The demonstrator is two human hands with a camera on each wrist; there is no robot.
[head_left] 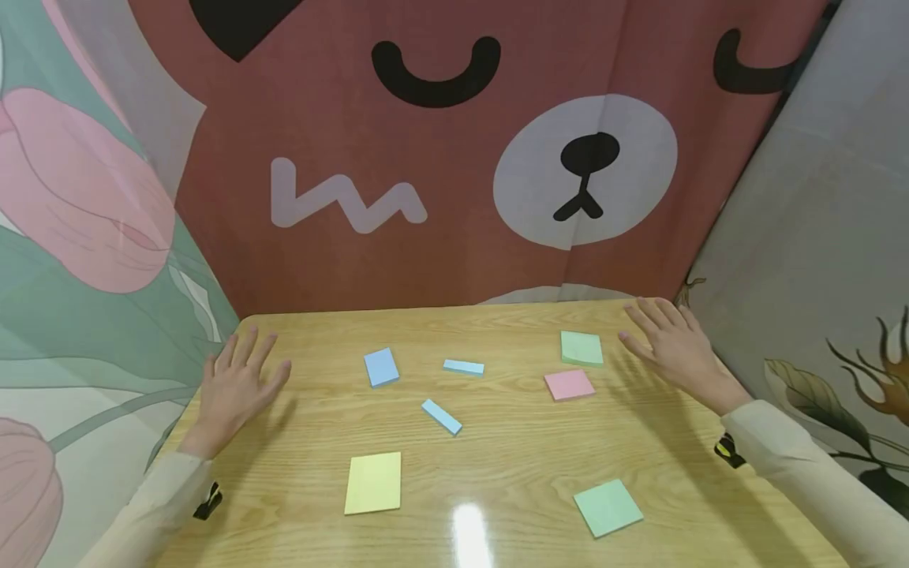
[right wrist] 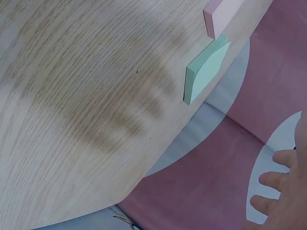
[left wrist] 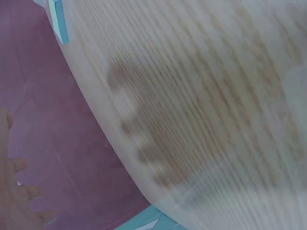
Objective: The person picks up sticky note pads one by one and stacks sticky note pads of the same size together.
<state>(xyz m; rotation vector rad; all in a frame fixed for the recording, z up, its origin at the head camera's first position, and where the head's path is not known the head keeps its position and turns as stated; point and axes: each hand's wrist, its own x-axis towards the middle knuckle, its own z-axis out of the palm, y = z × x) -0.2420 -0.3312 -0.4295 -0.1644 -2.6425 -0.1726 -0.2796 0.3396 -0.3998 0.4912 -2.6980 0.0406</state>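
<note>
My left hand (head_left: 237, 390) hovers over the table's left side, fingers spread and holding nothing. A blue sticky-note pad (head_left: 381, 368) is the nearest pad to it. On the far right my right hand (head_left: 675, 351) is raised with straight fingers, also holding nothing. Just left of it lie a green pad (head_left: 581, 348) and a pink pad (head_left: 570, 384); the right wrist view shows the green pad (right wrist: 206, 69) as a thick stack. Two narrow light-blue pads (head_left: 464, 368) sit mid-table. Closer to the front are a yellow pad (head_left: 373, 483) and a second green pad (head_left: 608, 508).
The wooden table (head_left: 497, 450) carries a bright glare spot at its front. A reddish-brown curtain (head_left: 454, 260) with a bear face hangs behind the far edge. Patterned cloths flank both sides, a floral one (head_left: 92, 331) on the left and a grey one (head_left: 802, 276) on the right.
</note>
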